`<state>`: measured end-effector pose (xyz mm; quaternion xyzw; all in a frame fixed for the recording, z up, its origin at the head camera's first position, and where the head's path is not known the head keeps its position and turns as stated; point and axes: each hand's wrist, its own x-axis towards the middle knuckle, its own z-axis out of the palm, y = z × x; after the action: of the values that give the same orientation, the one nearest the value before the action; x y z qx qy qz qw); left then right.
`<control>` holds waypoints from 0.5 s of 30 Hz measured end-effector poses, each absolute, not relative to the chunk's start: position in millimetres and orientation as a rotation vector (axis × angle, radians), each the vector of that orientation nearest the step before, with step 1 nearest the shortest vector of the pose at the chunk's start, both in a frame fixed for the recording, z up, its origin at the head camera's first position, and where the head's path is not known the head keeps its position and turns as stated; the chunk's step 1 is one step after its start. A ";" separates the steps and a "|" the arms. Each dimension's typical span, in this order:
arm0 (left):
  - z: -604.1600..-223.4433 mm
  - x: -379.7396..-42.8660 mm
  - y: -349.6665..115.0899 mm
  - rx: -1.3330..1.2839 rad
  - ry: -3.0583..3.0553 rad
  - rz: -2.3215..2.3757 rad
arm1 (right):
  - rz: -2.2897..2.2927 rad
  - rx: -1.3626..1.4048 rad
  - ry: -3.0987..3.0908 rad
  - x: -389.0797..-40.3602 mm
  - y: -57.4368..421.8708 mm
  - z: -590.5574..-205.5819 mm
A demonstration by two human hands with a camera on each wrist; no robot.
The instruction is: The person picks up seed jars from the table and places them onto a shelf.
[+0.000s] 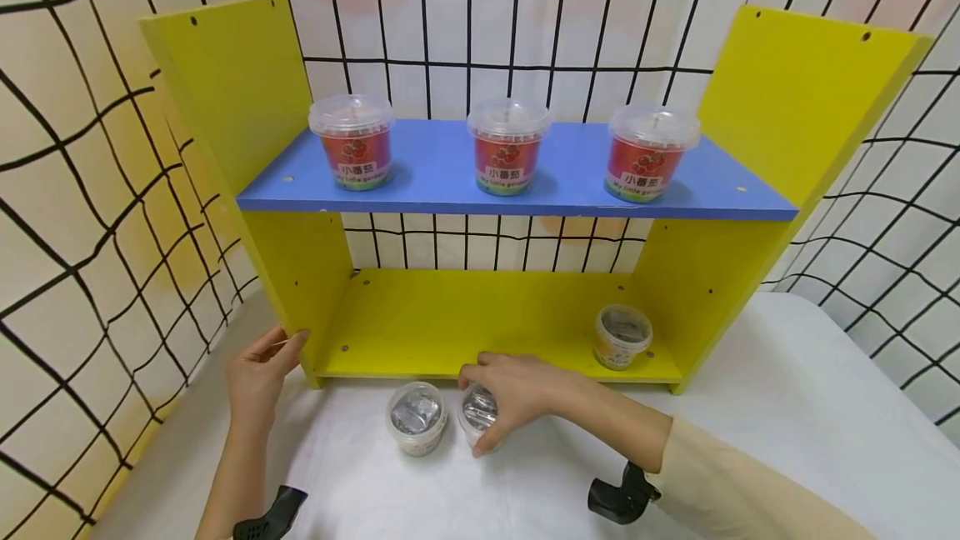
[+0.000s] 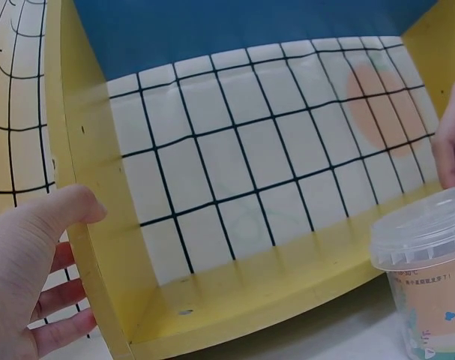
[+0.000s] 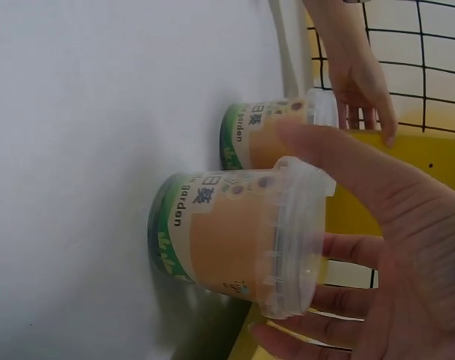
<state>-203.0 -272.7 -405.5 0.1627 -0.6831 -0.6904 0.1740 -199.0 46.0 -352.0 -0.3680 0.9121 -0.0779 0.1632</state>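
Observation:
My left hand point(image 1: 258, 369) grips the front edge of the yellow side panel point(image 2: 100, 247) of a shelf unit, thumb on its inner face and fingers outside. Just in front of the unit my right hand point(image 1: 517, 394) spans a lidded plastic cup point(image 3: 234, 232), its thumb and fingers curled about the lid. That cup stands upright on the white table, with an orange and green label reading "garden". Close on its left stands a matching cup point(image 1: 417, 419), silvery packing showing through its clear lid.
Three red-labelled cups with clear lids, a left one point(image 1: 352, 144), a middle one point(image 1: 508, 148) and a right one point(image 1: 651, 157), stand along the blue shelf point(image 1: 438, 165). Another cup point(image 1: 622, 337) sits at the lower board's right end. Black wire mesh point(image 1: 480, 23) surrounds the unit.

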 end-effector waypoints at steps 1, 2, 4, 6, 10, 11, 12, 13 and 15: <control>-405.8 -203.3 -272.9 0.460 -1.939 -1.955 | -0.229 -1.041 2.600 -198.8 45.9 -352.4; -406.2 -203.5 -273.0 0.462 -1.944 -1.950 | -0.234 -1.037 2.600 -198.6 45.7 -352.8; -406.6 -204.1 -273.1 0.468 -1.953 -1.943 | -0.240 -1.037 2.604 -198.2 45.6 -353.6; -406.9 -204.5 -273.2 0.471 -1.967 -1.930 | -0.241 -1.035 2.608 -198.3 46.0 -354.9; -407.3 -205.2 -273.3 0.469 -1.962 -1.931 | -0.247 -1.055 2.610 -198.9 46.8 -356.4; -407.4 -205.3 -273.4 0.468 -1.953 -1.936 | -0.249 -1.062 2.609 -199.1 47.1 -356.7; -407.5 -205.3 -273.5 0.469 -1.945 -1.940 | -0.253 -1.067 2.604 -199.3 47.5 -356.8; -407.7 -205.5 -273.8 0.470 -1.934 -1.945 | -0.255 -1.075 2.601 -199.6 48.1 -356.7; -408.3 -205.5 -274.1 0.470 -1.928 -1.946 | -0.273 -1.080 2.588 -200.2 49.5 -356.1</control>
<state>-205.5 -274.1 -408.3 0.1662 -0.6825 -0.6886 0.1801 -200.2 49.5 -356.1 -0.3782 0.9065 -0.0956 0.1614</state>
